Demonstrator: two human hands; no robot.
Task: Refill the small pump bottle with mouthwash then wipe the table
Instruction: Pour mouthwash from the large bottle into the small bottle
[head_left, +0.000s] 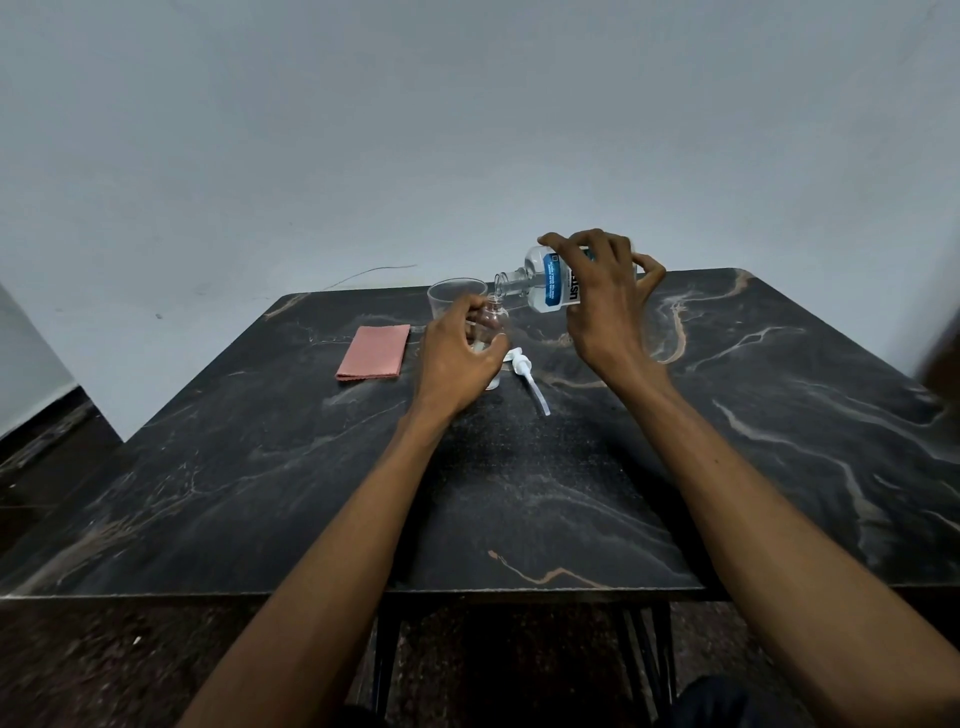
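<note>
A small clear pump bottle (492, 322) stands upright on the dark marble table (519, 493), its neck uncapped, with my left hand (457, 358) wrapped around it. My right hand (605, 296) grips a clear mouthwash bottle (545, 283) with a blue label, tipped nearly level so its open mouth hovers just above the small bottle's neck. The white pump head (524, 371) with its tube lies on the table just right of the small bottle. A folded pink cloth (374, 352) lies flat to the left.
A clear plastic cup (451, 301) stands behind my left hand, near the table's far edge. A grey wall rises behind the table. Dark floor shows at the left and below the near edge.
</note>
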